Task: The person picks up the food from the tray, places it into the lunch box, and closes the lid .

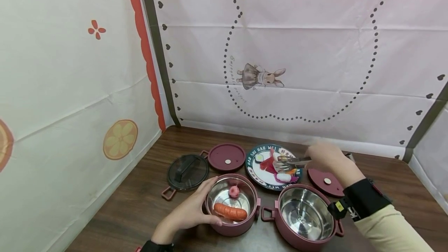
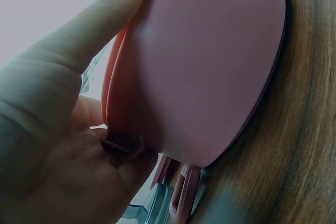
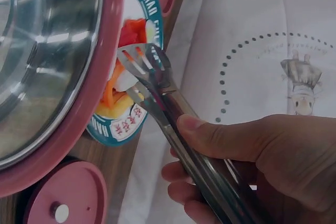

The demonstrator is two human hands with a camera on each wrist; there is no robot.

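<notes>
Steel tongs [image 3: 157,90], gripped by right hand [image 1: 323,158], over plate [image 1: 252,166] (left hand [image 1: 190,211] clasps sausage pot [image 1: 232,226]).

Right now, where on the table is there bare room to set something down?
Bare wood lies left of the dark lid toward the left wall, along the back wall behind the plate, and at the far right. Crowded: the middle, where both pots, lids and plate cluster.

Brown wooden table [image 1: 147,189]; printed cloth walls [image 1: 315,49].
</notes>
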